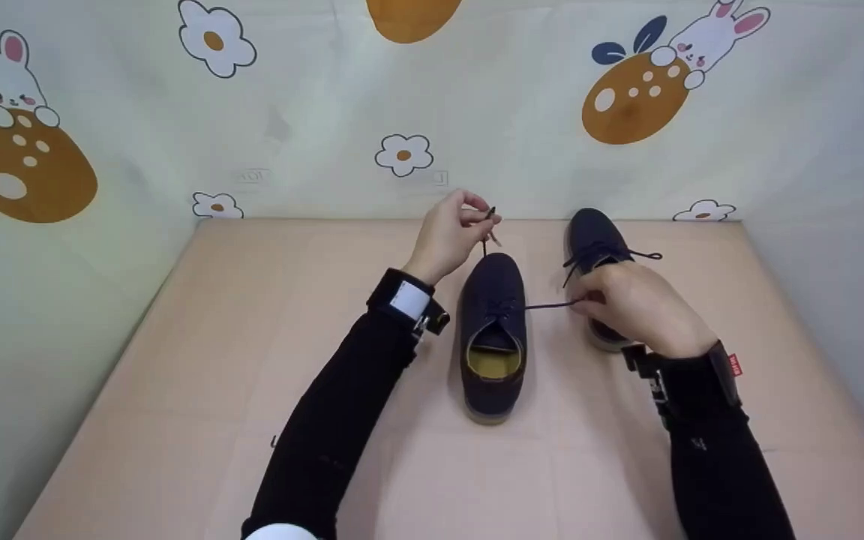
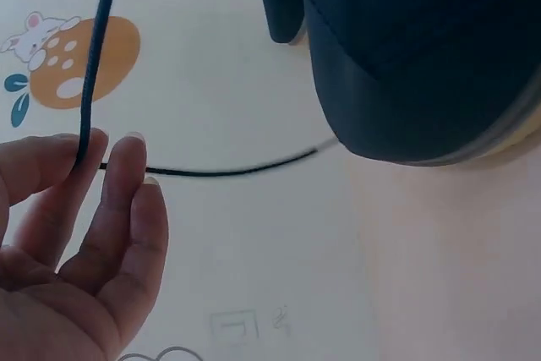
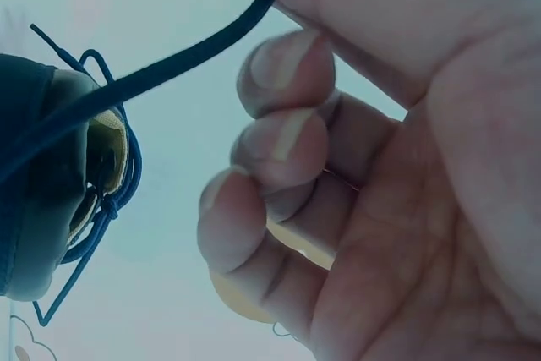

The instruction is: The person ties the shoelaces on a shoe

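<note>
A dark navy lace-up shoe (image 1: 492,281) stands on the table, toe away from me, its yellow insole showing. Just beyond the toe, my left hand (image 1: 443,238) pinches one shoelace end between thumb and index finger; in the left wrist view the shoelace (image 2: 95,65) comes down to the fingertips, with a thin loose length trailing past the other fingers. To the right, my right hand (image 1: 642,309) pinches the other shoelace (image 1: 548,306), drawn out nearly straight from the shoe's side. In the right wrist view, its remaining fingers (image 3: 279,145) are curled below the shoelace.
A second navy shoe (image 1: 589,229) with a tied bow stands at the right, partly hidden by my right hand. The pinkish table (image 1: 312,255) meets a cloth backdrop (image 1: 312,150) printed with rabbits and flowers. A small dark scrap lies beside my left sleeve (image 1: 327,420).
</note>
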Available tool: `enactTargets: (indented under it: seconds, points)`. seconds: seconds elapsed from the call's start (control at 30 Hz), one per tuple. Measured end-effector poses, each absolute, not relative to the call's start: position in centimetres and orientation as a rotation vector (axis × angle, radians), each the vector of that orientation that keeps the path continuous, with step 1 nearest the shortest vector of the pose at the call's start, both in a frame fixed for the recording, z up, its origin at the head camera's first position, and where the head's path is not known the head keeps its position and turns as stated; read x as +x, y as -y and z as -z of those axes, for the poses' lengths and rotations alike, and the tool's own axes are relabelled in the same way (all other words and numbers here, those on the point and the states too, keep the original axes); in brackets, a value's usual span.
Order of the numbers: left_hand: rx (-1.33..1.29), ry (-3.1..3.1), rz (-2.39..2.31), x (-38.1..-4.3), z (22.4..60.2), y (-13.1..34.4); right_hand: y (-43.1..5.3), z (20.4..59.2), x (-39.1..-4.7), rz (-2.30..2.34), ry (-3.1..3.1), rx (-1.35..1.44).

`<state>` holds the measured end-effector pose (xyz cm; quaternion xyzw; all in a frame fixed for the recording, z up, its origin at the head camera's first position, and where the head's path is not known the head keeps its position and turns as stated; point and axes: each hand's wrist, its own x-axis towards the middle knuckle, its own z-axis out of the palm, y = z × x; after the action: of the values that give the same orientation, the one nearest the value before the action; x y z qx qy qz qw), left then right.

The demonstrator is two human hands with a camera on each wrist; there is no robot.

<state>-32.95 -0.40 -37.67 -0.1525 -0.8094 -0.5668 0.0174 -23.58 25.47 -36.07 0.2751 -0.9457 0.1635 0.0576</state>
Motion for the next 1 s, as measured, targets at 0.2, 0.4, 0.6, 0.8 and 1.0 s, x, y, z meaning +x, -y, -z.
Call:
enactTargets:
  seconds: [0.2, 0.4, 0.6, 0.8, 1.0]
  points:
    - [-0.362, 2.840, 1.310, -32.3, 39.6, 1.3, -24.8, 36.0, -23.5, -0.504, 2.922, 0.807]
    - [-0.271, 3.001, 1.174, -28.8, 40.0, 3.5, -24.6, 36.1, -23.6, -0.493, 2.923, 0.819]
    - [-0.406, 3.004, 1.613, -26.0, 40.4, 3.7, -24.8, 36.1, -23.7, -0.490, 2.957, 0.803]
    - [-0.473, 2.813, 1.974, -25.7, 40.9, 2.8, -25.4, 35.9, -23.7, -0.471, 2.990, 0.743]
    - [-0.389, 2.786, 2.046, -25.9, 41.1, 2.5, -26.5, 35.6, -23.7, -0.449, 2.957, 0.703]
